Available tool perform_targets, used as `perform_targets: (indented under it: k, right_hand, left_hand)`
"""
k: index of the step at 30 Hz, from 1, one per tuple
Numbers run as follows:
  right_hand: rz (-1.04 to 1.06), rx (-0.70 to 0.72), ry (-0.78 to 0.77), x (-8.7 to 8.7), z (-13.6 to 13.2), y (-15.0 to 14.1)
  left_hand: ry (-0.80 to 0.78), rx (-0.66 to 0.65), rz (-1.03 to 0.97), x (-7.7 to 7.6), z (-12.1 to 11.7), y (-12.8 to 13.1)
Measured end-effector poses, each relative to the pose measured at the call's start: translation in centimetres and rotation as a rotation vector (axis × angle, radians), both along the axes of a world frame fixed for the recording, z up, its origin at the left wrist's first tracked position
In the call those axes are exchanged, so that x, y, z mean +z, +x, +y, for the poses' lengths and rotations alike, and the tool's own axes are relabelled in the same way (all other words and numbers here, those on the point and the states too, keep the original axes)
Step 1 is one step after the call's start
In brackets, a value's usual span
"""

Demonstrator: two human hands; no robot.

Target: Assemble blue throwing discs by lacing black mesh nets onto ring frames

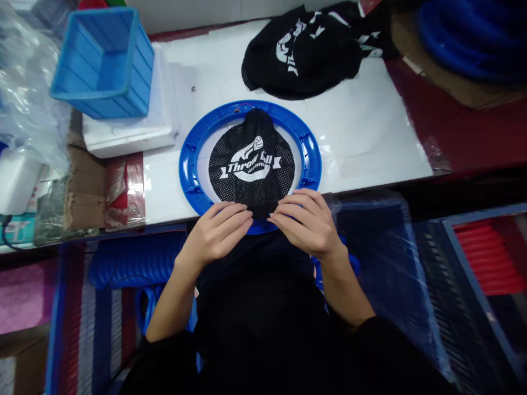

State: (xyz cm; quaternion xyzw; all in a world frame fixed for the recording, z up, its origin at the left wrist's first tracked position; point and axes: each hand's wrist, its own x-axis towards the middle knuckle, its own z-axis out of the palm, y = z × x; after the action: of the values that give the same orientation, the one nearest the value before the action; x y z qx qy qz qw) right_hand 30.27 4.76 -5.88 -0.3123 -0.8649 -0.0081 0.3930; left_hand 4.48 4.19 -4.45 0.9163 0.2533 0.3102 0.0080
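A blue plastic ring (312,159) lies on the white table surface, its near edge at the table's front. Inside it is a round black mesh fabric (230,184) with a white printed logo; its far end reaches the ring's far rim. My left hand (218,230) pinches the near edge of the mesh at its left side. Just to the right, my right hand (307,225) pinches the same edge, with its fingers over the ring's near right rim. The ring's near rim is partly hidden by both hands.
More black mesh pieces (304,55) are piled behind the ring. A light blue bin (102,71) stands on a white block (132,137) at the left. Blue rings (473,44) are stacked far right. Below the table are blue rings (135,260) and red rings (489,258).
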Motion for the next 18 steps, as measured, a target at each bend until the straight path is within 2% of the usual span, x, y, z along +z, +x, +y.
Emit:
perform_targets:
  k: [4, 8, 14, 18]
  right_hand:
    - [-0.007, -0.047, 0.0, 0.3, -0.4, -0.3]
    - [0.005, -0.093, -0.164, 0.9, -0.8, -0.8]
    - [-0.007, -0.187, -0.172, 1.5, -1.9, -1.5]
    - [0.001, -0.236, -0.225, 1.6, -2.4, -1.8]
  left_hand:
    - [-0.023, -0.012, 0.015, 0.2, 0.3, -0.1]
    - [-0.108, 0.025, -0.022, 0.0, 0.3, -0.1]
    - [-0.014, -0.022, -0.021, 0.0, 0.3, -0.1]
    - [-0.07, -0.056, -0.013, 0.0, 0.4, -0.5]
